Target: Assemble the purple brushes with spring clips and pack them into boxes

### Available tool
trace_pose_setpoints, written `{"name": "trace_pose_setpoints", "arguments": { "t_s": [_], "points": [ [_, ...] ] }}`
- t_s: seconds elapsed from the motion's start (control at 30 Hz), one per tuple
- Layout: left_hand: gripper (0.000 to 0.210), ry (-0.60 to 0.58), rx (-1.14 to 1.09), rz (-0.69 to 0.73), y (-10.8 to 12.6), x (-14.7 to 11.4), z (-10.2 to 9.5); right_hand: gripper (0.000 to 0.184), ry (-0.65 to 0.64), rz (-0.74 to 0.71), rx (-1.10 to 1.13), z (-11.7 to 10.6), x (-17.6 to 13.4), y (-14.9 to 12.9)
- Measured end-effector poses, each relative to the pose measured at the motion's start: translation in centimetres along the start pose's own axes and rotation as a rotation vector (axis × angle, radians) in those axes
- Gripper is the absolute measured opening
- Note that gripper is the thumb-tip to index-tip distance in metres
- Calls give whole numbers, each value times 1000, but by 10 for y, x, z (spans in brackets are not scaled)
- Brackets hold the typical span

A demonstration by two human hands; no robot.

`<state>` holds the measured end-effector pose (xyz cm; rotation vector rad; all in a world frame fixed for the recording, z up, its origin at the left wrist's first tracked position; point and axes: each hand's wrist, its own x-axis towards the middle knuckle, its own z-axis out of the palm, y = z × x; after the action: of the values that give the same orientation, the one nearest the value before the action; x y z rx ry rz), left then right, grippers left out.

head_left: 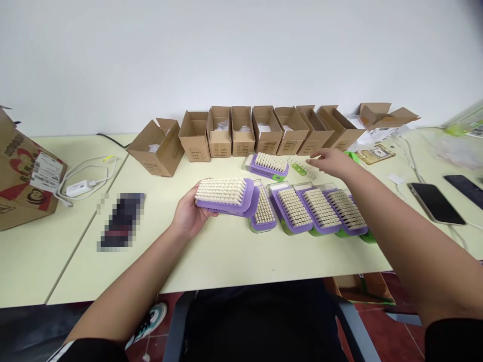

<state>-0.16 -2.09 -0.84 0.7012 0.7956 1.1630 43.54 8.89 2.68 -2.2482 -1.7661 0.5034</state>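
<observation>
Far left, a printed carton (22, 176) and a white charger (77, 188) on the pale table (226, 256); nearer centre, left hand (188, 213) cupped under a purple brush (226, 196), fingers closed round its end, bristles up, held just above the table; beside it, a row of boxed brushes (317, 208); behind, open cardboard boxes (256, 130) along the wall; right hand (332, 162) outstretched, fingers loosely spread, holding nothing, hovering over small green packets (300, 168); far right, a phone (435, 202).

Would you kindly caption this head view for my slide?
Left hand holds a purple brush while right hand reaches toward open cardboard boxes.
</observation>
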Motion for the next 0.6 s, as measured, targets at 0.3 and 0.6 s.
{"name": "trace_pose_setpoints", "arguments": {
  "t_s": [0.3,0.6],
  "points": [
    [36,172,547,27,10,6,-8,43,-147,-6,-256,43,36,8],
    [34,212,609,38,39,17,-37,24,-195,-2,-150,44,46,6]
  ]
}}
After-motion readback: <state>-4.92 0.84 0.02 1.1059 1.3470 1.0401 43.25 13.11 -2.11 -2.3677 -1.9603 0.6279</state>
